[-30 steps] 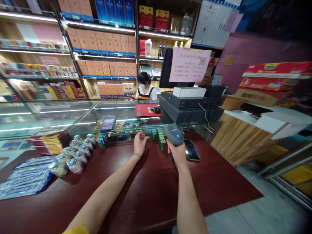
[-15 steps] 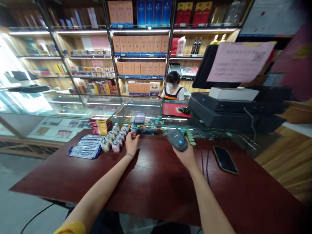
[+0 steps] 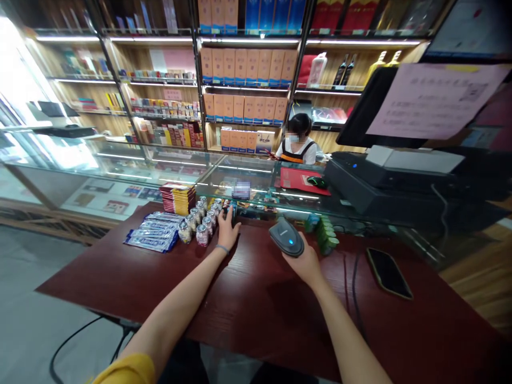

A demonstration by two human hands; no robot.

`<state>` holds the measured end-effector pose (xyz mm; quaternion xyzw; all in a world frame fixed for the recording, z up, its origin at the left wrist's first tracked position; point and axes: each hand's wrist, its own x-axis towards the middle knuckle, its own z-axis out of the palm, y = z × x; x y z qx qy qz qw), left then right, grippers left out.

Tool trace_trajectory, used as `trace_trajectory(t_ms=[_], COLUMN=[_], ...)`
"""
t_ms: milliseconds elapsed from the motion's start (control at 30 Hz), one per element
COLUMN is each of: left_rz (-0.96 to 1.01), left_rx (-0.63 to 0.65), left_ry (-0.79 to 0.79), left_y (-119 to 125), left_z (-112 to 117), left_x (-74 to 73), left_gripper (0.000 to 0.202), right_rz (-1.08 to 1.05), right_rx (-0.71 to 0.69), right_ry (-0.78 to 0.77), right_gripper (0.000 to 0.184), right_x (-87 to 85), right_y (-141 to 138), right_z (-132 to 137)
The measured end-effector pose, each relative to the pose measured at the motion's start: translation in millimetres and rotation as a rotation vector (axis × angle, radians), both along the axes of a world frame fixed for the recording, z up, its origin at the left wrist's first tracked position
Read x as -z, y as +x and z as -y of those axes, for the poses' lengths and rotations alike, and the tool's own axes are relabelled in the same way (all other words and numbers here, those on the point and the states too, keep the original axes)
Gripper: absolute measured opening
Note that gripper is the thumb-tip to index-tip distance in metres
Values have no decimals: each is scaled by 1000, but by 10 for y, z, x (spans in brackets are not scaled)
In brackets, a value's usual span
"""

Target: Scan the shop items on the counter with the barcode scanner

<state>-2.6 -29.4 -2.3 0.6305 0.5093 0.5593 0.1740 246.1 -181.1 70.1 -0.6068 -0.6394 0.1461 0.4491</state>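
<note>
The right hand [image 3: 303,262] clenches a scanner [image 3: 286,237]; the left hand [image 3: 227,232] reaches a small tin [image 3: 231,213].
The right fingers [image 3: 296,254] wrap under the scanner, gripping it firmly over the dark red counter [image 3: 256,290], with its blue light lit. The left fingertips [image 3: 231,221] are spread and touch the tin, but I cannot tell whether they grasp it. The tin sits left of the scanner, near the base of the glass case [image 3: 240,181]. Farther left of the scanner are glass jars [image 3: 202,234], blue packets [image 3: 151,238], and a red stack [image 3: 177,198]. Just right of it stand green cans [image 3: 326,234], with a phone [image 3: 388,273] farther right. Beyond the scanner, a co-worker [image 3: 296,146] stands behind the case.
</note>
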Motion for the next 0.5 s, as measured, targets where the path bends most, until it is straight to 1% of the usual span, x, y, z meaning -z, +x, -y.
trace_trajectory(t_ms=[67,133,200,367,433,500], left_rz=[4,15,16,-3,8,44], left_rx=[51,86,81,7,5,35], left_ry=[-8,0,14,31,34,38], left_y=[6,-1,-15,-49,-55,-54], left_z=[-23,-35,-38,-32,-17,11], left_x=[11,13,8,-14,-31,-54], left_gripper=[69,67,60,40,34,30], right_rz=[-6,-6,9,45,62,99], right_rx=[-4,-6,2,-2,-3,20], right_ry=[-7,-14,-28,-49,-43,-28], right_gripper=[36,38,39,38,39,39], right_x=[25,45,58,55,43,25], right_y=[8,16,22,23,31,49], right_z=[-10,-20,-30,-38,-29,-9])
